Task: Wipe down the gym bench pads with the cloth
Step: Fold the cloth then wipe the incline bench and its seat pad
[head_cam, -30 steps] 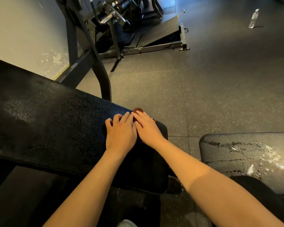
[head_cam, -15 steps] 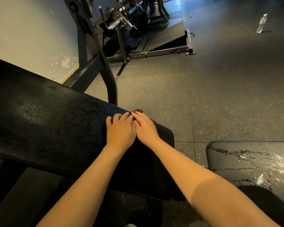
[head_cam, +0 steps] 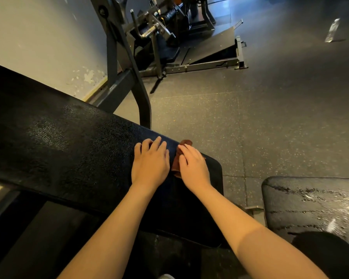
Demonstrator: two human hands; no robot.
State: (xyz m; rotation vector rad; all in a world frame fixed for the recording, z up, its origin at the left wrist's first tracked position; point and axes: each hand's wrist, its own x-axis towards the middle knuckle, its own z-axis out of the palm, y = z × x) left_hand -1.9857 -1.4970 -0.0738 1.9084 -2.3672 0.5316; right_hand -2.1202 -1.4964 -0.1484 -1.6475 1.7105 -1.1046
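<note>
Two flat hands are pressing: our left hand [head_cam: 150, 165] on pad [head_cam: 79, 150], right hand [head_cam: 192, 167] on cloth [head_cam: 175, 163] stretching away from us.

Views: one. Mount: wide-angle camera worn on the person's head. Station: just over the near edge of the bench pad [head_cam: 69, 150], close above it. Facing: forward and down, across the bench pad's right end. Field: floor [head_cam: 270, 127] and gym machine [head_cam: 189, 47] beyond the bench pad; wall [head_cam: 38, 37] to its far left; second pad [head_cam: 310, 208] just right of it, at the frame's lower corner.
</note>
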